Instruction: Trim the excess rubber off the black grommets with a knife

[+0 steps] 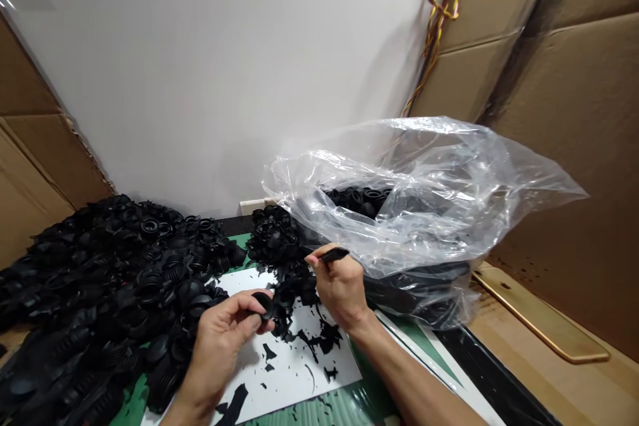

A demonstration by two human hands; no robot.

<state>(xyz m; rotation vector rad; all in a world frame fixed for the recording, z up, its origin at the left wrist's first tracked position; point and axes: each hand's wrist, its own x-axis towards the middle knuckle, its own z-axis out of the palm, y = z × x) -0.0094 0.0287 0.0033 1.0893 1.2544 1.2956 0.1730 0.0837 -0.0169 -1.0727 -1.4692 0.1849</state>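
Observation:
In my left hand (222, 333), a round black rubber part (263, 306) with a ringed rim is pinched between thumb and fingers, above a white sheet. My right hand (343, 287) is closed to the right of it, just in front of a plastic bag. A short, dark, flat-looking object (333, 254) sticks out past its fingers; whether it is a tool or a strip of rubber I cannot tell. Torn black scraps (327, 339) lie on the white sheet (287, 389) below and between both hands.
A large heap of black ribbed rubber parts (134, 279) spreads across the left. At the right stands a clear plastic bag (424, 213) with similar parts inside. A gold phone (544, 319) lies on cardboard. Twisted wires (439, 20) hang beside the cardboard wall (589, 146).

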